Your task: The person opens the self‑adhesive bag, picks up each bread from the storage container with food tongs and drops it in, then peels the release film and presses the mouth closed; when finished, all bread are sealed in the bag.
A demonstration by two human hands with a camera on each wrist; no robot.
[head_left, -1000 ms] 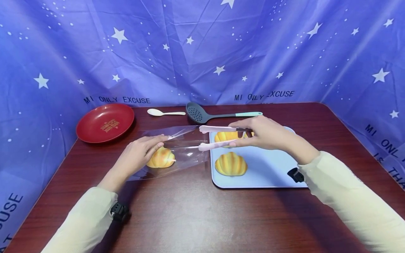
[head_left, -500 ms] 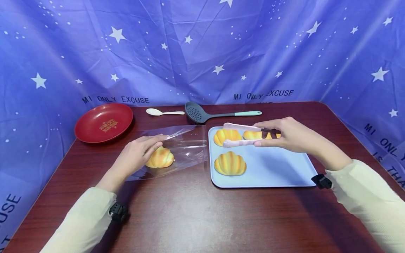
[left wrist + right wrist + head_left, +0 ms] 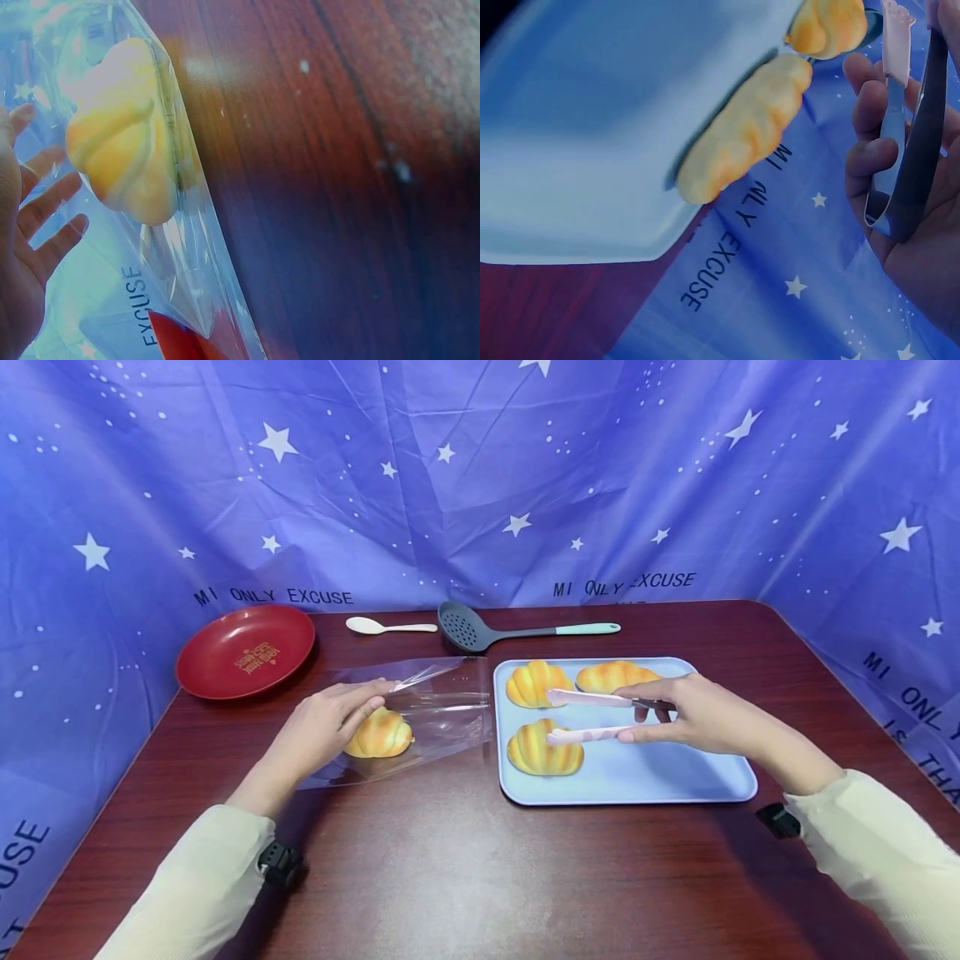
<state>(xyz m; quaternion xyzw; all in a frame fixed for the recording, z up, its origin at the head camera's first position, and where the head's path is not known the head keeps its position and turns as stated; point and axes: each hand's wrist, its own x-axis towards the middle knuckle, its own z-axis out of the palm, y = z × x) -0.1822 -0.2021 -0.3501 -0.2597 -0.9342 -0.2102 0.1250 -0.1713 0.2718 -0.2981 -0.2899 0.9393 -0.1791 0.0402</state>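
My left hand (image 3: 322, 722) pinches the upper film of a clear plastic bag (image 3: 450, 727), which lies on the table with its mouth toward the tray. A bread roll (image 3: 382, 733) sits inside the bag, partly behind this hand. In my right hand (image 3: 708, 714) I hold tongs (image 3: 588, 698) with pink, paw-shaped tips, spread apart and gripping nothing. Their tips hang above a light blue tray (image 3: 652, 781); the nearer tip overlaps the front bread roll (image 3: 543, 756) in the head view. Behind it lie a second roll (image 3: 534, 683) and a longer loaf (image 3: 618, 675).
At the back left stands a red plate (image 3: 247, 652). A white spoon (image 3: 375, 627) and a grey skimmer (image 3: 468, 628) with a mint handle lie along the back of the table. A blue starry cloth (image 3: 480, 485) hangs behind.
My right hand has moved the tongs from the bag's mouth to the right, then down and nearer, over the front roll. The left hand and bag stay put.
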